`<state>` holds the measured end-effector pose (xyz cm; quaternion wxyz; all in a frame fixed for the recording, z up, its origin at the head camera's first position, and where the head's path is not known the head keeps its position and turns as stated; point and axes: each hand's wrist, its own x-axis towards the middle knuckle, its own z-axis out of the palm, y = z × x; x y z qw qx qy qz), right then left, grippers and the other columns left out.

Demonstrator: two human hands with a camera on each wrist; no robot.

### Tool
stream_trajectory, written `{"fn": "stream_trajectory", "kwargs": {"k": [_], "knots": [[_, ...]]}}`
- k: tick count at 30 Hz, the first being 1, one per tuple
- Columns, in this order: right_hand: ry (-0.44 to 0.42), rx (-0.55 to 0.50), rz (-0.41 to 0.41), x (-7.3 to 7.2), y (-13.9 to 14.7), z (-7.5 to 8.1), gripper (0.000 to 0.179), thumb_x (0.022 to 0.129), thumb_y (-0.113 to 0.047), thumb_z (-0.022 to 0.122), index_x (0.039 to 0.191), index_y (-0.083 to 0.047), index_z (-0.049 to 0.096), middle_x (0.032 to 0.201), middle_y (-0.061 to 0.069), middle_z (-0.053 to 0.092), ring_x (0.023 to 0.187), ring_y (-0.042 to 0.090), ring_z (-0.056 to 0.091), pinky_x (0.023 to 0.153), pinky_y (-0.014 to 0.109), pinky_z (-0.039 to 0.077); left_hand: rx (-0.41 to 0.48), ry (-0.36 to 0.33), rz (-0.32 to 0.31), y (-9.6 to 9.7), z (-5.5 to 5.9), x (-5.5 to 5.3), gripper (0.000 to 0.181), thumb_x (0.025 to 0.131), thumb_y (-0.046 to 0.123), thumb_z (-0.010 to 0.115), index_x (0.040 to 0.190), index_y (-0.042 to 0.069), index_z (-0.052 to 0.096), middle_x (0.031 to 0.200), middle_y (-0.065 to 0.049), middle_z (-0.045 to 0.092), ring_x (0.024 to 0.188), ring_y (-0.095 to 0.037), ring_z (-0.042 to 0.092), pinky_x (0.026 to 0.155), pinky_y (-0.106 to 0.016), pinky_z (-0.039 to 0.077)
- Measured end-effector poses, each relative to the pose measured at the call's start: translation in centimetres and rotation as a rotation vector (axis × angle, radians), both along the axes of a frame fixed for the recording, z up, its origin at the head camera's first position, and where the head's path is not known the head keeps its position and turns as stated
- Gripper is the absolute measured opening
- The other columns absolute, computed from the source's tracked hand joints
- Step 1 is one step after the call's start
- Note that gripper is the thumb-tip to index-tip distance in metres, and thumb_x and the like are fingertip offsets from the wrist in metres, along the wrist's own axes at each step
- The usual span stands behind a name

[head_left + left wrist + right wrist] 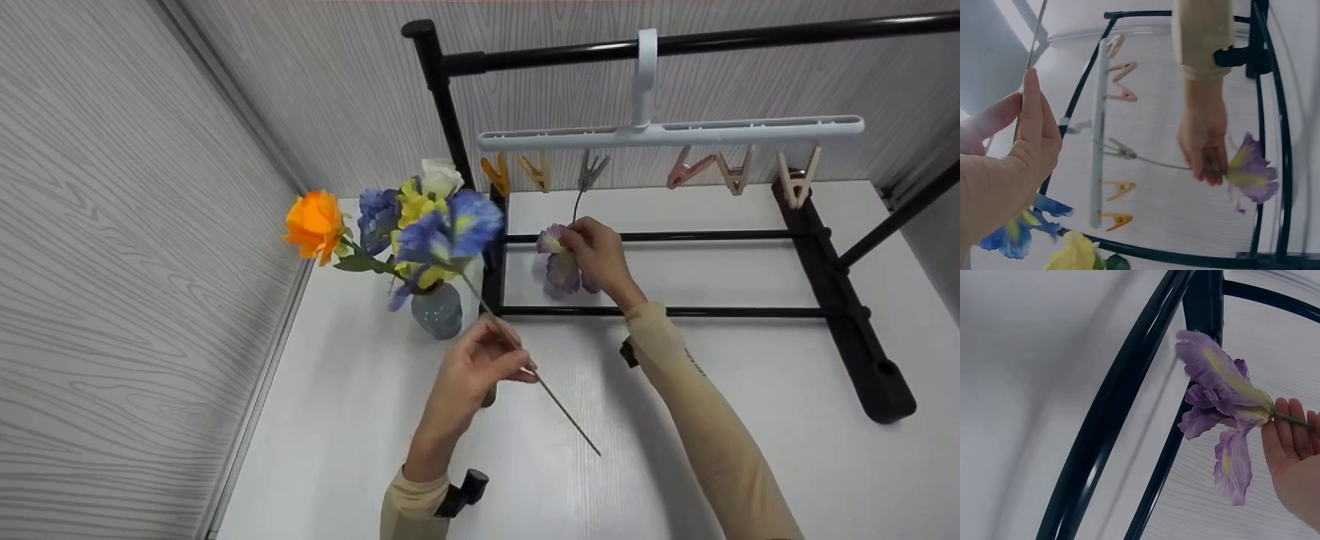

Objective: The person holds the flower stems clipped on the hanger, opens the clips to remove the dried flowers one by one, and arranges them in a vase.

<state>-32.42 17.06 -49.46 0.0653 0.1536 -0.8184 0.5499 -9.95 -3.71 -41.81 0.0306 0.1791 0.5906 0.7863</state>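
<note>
My left hand (480,360) pinches the thin stem of a blue iris (457,229) between thumb and fingers. Its bloom tilts up and left before a vase of flowers, while the stem's end points down to the right. A purple iris (1227,396) hangs head down by its stem from a grey clothespin (592,171) on the hanger. Just above that bloom, my right hand (600,251) holds the stem in its fingers, as the left wrist view shows too. The right thumb is mostly out of sight in the right wrist view.
A pale blue hanger (570,139) hangs from the black rack (540,54), with orange (496,175), yellow and pink clothespins along it. At left stands a blue-grey vase (437,311) holding an orange rose (315,225) and white, yellow and blue flowers. Black bars (735,311) cross low behind my right hand.
</note>
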Motion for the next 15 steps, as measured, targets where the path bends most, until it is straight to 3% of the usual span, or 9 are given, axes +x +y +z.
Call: {"fn": "stream_trajectory", "kwargs": {"k": [7, 15], "knots": [[-0.012, -0.018, -0.014, 0.4, 0.7, -0.2, 0.015, 0.105, -0.008, 0.061, 0.107, 0.006, 0.068, 0.100, 0.018, 0.073, 0.090, 0.022, 0.068, 0.074, 0.020, 0.051, 0.166, 0.039, 0.401, -3.9, 2.5, -1.1, 0.016, 0.094, -0.011, 0.060, 0.104, 0.002, 0.057, 0.096, -0.012, 0.060, 0.085, -0.019, 0.069, 0.076, -0.033, 0.061], [0.022, -0.065, -0.024, 1.6, 1.0, -0.5, 0.011, 0.103, -0.005, 0.064, 0.106, 0.006, 0.065, 0.100, 0.018, 0.073, 0.093, 0.023, 0.071, 0.077, 0.021, 0.053, 0.212, 0.123, 0.778, -7.7, 3.3, -3.1, 0.012, 0.098, -0.011, 0.060, 0.106, -0.002, 0.058, 0.102, -0.016, 0.055, 0.089, -0.024, 0.067, 0.080, -0.034, 0.061]]}}
